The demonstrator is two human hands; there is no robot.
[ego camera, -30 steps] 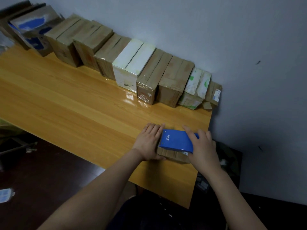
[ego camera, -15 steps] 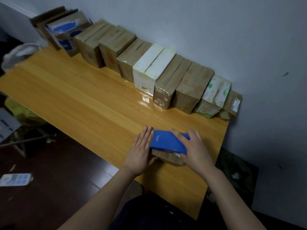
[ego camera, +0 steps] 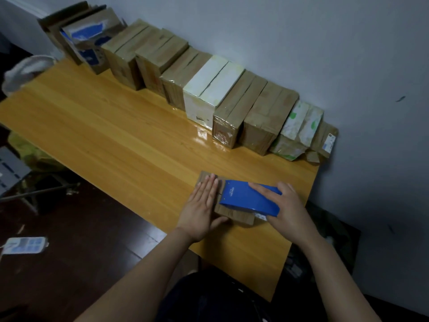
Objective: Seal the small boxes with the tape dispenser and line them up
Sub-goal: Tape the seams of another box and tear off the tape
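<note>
A small flat cardboard box [ego camera: 234, 214] lies near the front right of the wooden table [ego camera: 116, 135]. My left hand [ego camera: 202, 205] rests flat on the box's left part, fingers together and stretched out. The blue tape dispenser [ego camera: 248, 201] sits on top of the box, and my right hand [ego camera: 287, 210] grips it from the right side. Along the wall stands a row of several boxes [ego camera: 232, 105], brown ones and a white one, side by side.
A grey wall runs behind the row. The table's right edge is close to my right hand, with dark clutter on the floor below it. A white power strip [ego camera: 23, 245] lies on the dark floor at left.
The dispenser has moved to the right along the box top with my right hand. More of the box's left end shows under my flat left hand. The camera view shifted.
</note>
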